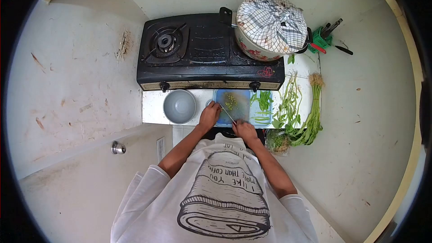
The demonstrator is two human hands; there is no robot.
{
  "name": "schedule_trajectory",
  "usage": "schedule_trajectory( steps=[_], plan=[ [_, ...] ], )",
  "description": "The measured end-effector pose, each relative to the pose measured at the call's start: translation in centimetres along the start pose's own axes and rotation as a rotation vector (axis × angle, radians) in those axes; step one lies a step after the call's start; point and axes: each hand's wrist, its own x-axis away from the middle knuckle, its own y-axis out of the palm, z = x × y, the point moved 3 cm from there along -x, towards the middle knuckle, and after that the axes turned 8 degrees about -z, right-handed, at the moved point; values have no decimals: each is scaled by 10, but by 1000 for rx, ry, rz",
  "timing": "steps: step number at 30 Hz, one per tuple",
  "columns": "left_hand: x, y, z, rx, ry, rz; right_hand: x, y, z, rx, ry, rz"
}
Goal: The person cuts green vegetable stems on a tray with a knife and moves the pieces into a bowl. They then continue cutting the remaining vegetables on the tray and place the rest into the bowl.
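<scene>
Our right hand (244,130) grips the knife (228,114), likely light and stiff, best held by its handle, over the cutting board (243,102); whether our left hand (209,115) pinches its tip, we cannot tell.

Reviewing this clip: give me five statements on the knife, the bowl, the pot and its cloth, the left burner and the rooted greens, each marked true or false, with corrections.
1. The right hand holds the knife over the blue cutting board. True.
2. The grey bowl stands to the right of the cutting board. False: it stands to the left.
3. A checked cloth covers the top of the pot. True.
4. A frying pan sits on the left burner. False: that burner has no cookware on it.
5. The bundle of greens with roots lies inside the grey bowl. False: it lies at the right end of the counter.
</scene>
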Motion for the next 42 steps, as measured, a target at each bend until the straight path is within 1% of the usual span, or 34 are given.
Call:
schedule_trajectory(
  steps=[3, 5, 9, 12, 14, 18, 21, 27, 33, 36, 39, 42],
  plan=[
    [-1, 1, 1, 9, -10, -13, -2, 1, -5, -6, -15, 59],
    [0, -1, 3, 21, -16, -30, -4, 1, -5, 7, 8, 45],
    [4, -6, 12, -4, -4, 6, -13, 8, -6, 6, 23, 83],
    [6, -5, 8, 2, 31, 17, -20, 6, -11, -25, -15, 79],
    [8, -2, 3, 2, 54, 37, -28, 8, -16, -31, 0, 72],
    [10, -7, 7, 13, 34, 26, -25, 4, -16, -37, 0, 70],
    [9, -7, 5, 31, 29, 57, -11, 3, -4, -5, 65, -1],
    [10, -7, 5, 55, -10, 44, 1, 1, 11, -1, 30, 56],
    [9, -9, 6, 11, -4, 43, -3, 6, -4, 48, -10, -12],
    [9, -10, 9, 20, -22, 30, -13, 9, -12, -6, 19, 47],
    [10, -9, 7, 34, -41, 23, -23, 9, -20, -37, 5, 85],
    [8, -6, 2, 59, -51, 36, -18, 9, -17, -10, -14, 106]
  ],
)
